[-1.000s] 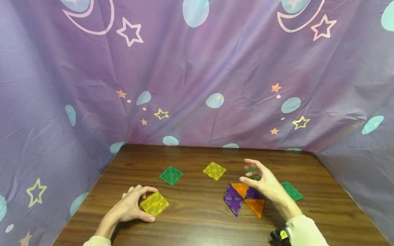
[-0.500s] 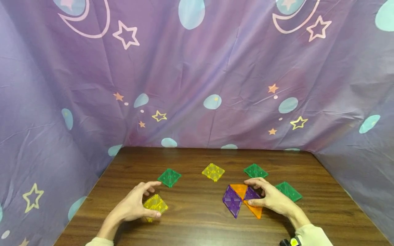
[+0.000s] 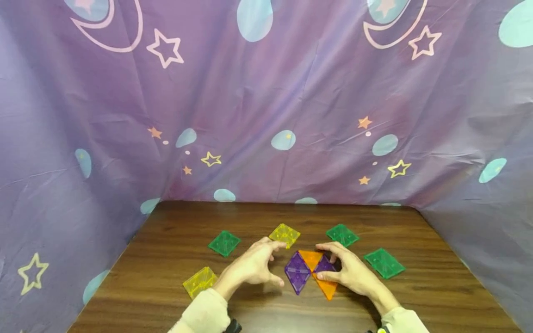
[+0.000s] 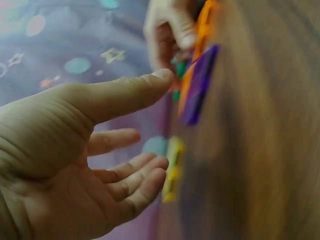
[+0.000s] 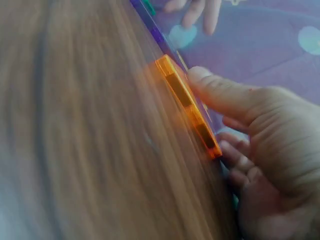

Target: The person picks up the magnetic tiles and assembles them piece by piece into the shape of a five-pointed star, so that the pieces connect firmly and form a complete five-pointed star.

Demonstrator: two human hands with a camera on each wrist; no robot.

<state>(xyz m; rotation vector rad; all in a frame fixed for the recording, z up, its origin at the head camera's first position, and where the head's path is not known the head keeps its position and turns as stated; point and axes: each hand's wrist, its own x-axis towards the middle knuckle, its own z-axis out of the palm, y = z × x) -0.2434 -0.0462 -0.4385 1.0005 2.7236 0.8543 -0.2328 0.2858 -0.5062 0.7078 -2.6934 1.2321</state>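
A cluster of see-through magnetic tiles lies flat on the wooden table [image 3: 166, 263]. In it are a left purple tile [image 3: 297, 274], a right purple tile [image 3: 325, 264], a far orange triangle [image 3: 310, 257] and a near orange triangle [image 3: 327, 288]. My right hand [image 3: 349, 269] holds the right purple tile from its right side, thumb near the orange triangle [image 5: 187, 105] and fingers at the far edge. My left hand [image 3: 251, 266] hovers left of the cluster, holding nothing. Its thumb [image 4: 130, 97] and fingers are spread apart, facing the left purple tile [image 4: 200, 87].
Behind the hands lie a left green tile [image 3: 225, 243], a far yellow tile [image 3: 285, 235] and a far green tile [image 3: 342, 235]. Another green tile [image 3: 384, 263] is right of my right hand. A near yellow tile [image 3: 200, 280] lies beside my left forearm. A patterned purple cloth [image 3: 266, 101] encloses the table.
My left hand has left the near yellow tile and moved right toward the cluster. My right hand has come down onto the cluster, which has slid slightly left.
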